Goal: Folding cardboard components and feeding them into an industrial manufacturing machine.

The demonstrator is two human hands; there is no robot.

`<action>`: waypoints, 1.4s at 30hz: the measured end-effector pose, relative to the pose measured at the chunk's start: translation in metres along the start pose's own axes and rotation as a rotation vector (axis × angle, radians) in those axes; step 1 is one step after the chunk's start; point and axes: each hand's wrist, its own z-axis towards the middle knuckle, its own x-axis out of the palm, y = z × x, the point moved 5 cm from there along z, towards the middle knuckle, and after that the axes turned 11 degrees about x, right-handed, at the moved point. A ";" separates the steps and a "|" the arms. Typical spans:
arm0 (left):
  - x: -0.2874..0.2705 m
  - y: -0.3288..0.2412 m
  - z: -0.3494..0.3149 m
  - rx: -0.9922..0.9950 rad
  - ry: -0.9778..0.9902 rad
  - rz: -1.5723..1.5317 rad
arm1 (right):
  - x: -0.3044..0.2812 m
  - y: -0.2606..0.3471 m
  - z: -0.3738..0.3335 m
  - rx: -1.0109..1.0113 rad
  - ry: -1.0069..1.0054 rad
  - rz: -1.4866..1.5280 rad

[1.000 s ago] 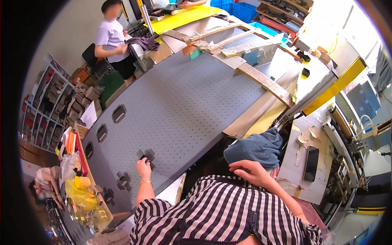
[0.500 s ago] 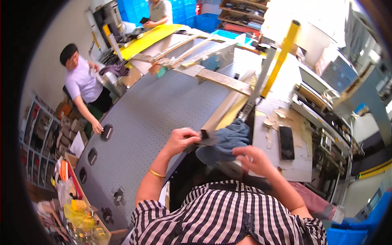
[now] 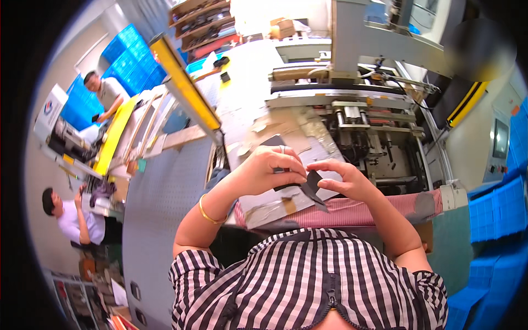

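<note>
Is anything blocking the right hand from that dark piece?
Nothing visible: the fingertips of the right hand are right at the dark piece, with no object between. The left hand appears to pinch it from the other side.

Blk/wht striped top (image 3: 291, 269), blk zip (image 3: 332, 291), gold bangle (image 3: 202, 211).

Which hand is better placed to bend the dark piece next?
Probably the right hand: its thumb and index finger stand apart beside the dark piece, while the left hand seems busy pinching the piece's edge.
</note>
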 end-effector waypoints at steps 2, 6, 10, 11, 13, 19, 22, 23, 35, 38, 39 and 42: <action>0.005 0.012 0.026 -0.053 0.095 -0.025 | -0.024 -0.008 -0.002 0.038 -0.027 0.085; 0.011 0.073 0.048 -0.161 0.156 0.023 | -0.064 -0.019 0.015 -0.062 -0.238 -0.135; 0.019 0.124 0.066 -0.140 0.059 0.127 | -0.099 -0.030 0.038 -0.115 -0.414 -0.319; 0.017 0.130 0.073 -0.064 0.011 0.194 | -0.107 -0.030 0.044 -0.158 -0.445 -0.397; 0.014 0.140 0.090 0.042 -0.076 0.285 | -0.128 -0.029 0.054 -0.200 -0.482 -0.498; -0.024 0.202 0.177 -0.086 -0.247 0.115 | -0.232 -0.031 0.123 -0.160 -0.458 -0.425; -0.048 0.271 0.220 -0.286 -0.384 -0.308 | -0.290 -0.072 0.191 0.081 -0.302 -0.074; -0.060 0.286 0.238 -0.275 -0.374 -0.161 | -0.312 -0.079 0.208 0.020 -0.354 -0.081; -0.084 0.257 0.248 -0.100 -0.455 0.337 | -0.304 -0.015 0.188 -0.372 -0.834 -0.107; -0.054 0.204 0.161 0.061 -0.241 0.277 | -0.178 -0.046 0.133 -0.096 -0.547 0.155; -0.047 0.194 0.125 0.066 -0.212 0.208 | -0.132 -0.046 0.116 -0.069 -0.338 -0.085; -0.050 0.162 -0.005 -0.154 -0.194 0.253 | -0.009 -0.048 0.068 0.026 0.171 -0.072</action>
